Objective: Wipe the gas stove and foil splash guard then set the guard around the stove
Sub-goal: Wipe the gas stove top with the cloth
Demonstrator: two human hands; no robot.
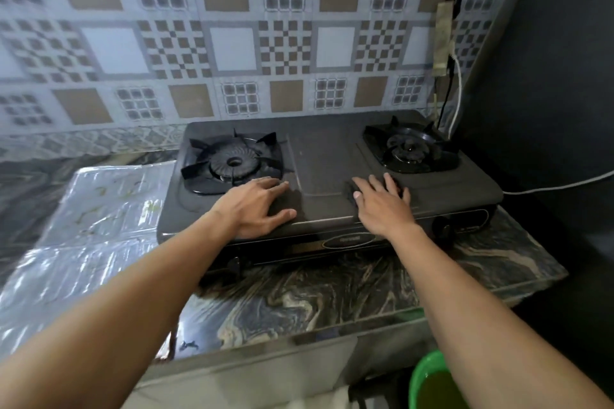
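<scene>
A black two-burner gas stove (325,156) stands on a marbled counter against the tiled wall. My left hand (262,206) rests flat on the stove top beside the left burner (232,163), fingers spread, holding nothing. Pressed on the stove's front middle, my right hand (382,202) lies flat over a dark cloth (350,189), of which only a corner shows by the thumb. The foil splash guard (99,219) lies flat on the counter left of the stove, shiny and stained with greenish spots.
The right burner (410,149) sits near a dark side wall. A white cable (558,184) runs along the counter to a wall socket strip (443,40). A green basin with liquid (435,382) stands below the counter edge. Stove knobs (443,229) face front.
</scene>
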